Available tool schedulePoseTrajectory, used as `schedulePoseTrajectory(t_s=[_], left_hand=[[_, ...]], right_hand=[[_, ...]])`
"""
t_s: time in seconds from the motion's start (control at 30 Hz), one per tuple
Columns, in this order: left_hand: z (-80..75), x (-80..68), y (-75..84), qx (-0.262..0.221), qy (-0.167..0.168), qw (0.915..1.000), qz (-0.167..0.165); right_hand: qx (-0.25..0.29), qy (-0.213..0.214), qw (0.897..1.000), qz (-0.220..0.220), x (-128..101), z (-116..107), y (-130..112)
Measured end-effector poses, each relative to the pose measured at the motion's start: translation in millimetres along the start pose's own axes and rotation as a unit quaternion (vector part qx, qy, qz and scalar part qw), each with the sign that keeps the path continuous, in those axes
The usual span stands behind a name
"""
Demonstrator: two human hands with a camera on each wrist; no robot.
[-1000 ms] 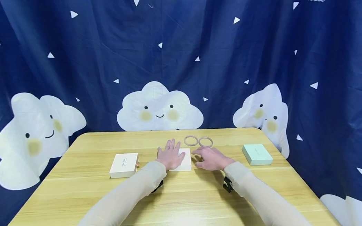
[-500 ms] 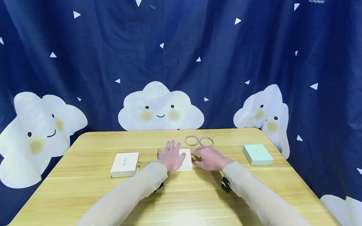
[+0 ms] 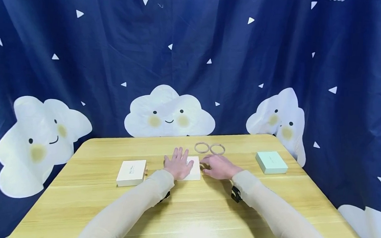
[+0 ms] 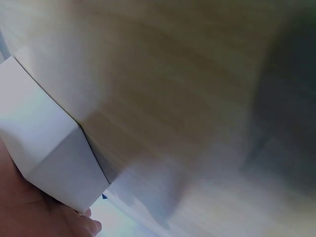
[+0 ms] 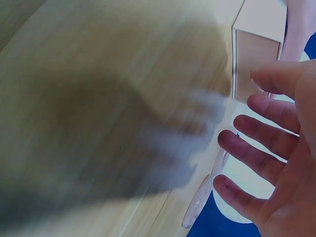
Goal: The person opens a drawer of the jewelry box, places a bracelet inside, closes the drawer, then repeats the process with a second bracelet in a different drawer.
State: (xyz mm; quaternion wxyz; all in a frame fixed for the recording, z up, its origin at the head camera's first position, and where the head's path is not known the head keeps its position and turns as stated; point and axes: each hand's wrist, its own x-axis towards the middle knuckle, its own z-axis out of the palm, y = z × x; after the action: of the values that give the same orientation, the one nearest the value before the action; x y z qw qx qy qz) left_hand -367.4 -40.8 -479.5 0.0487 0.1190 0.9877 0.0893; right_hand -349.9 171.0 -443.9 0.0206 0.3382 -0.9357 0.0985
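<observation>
While the left hand (image 3: 177, 164) lies flat, fingers straight, on the white box (image 3: 194, 169) at mid-table, the right hand (image 3: 219, 167) rests just beside the box's right edge, fingers loosely spread and holding nothing. Two bangles (image 3: 209, 148) lie side by side just beyond the hands. A second white box (image 3: 131, 173) sits to the left; a mint box (image 3: 271, 162) well to the right. Step in hand, by judgement: steadying the box before opening. Next move likely calls for a grip on the lid edge while the base is held down on the wooden table (image 3: 204, 221).
</observation>
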Motion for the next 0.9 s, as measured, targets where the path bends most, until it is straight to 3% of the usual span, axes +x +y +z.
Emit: schedulePoseTrajectory(t_s=[0.27, 0.57, 0.9], left_hand=[[-2.1, -4.7, -6.4, 0.000, 0.004, 1.0000, 0.001], [-10.7, -17.3, -0.8, -0.022, 0.011, 0.9997, 0.002], [-5.9, -13.4, -3.0, -0.013, 0.016, 0.9998, -0.002]], right_hand=[[-0.003, -0.001, 1.000, -0.006, 6, 3, -4], [-0.016, 0.025, 0.999, -0.034, 11, 3, -12], [-0.024, 0.056, 0.997, -0.051, 17, 8, -10]])
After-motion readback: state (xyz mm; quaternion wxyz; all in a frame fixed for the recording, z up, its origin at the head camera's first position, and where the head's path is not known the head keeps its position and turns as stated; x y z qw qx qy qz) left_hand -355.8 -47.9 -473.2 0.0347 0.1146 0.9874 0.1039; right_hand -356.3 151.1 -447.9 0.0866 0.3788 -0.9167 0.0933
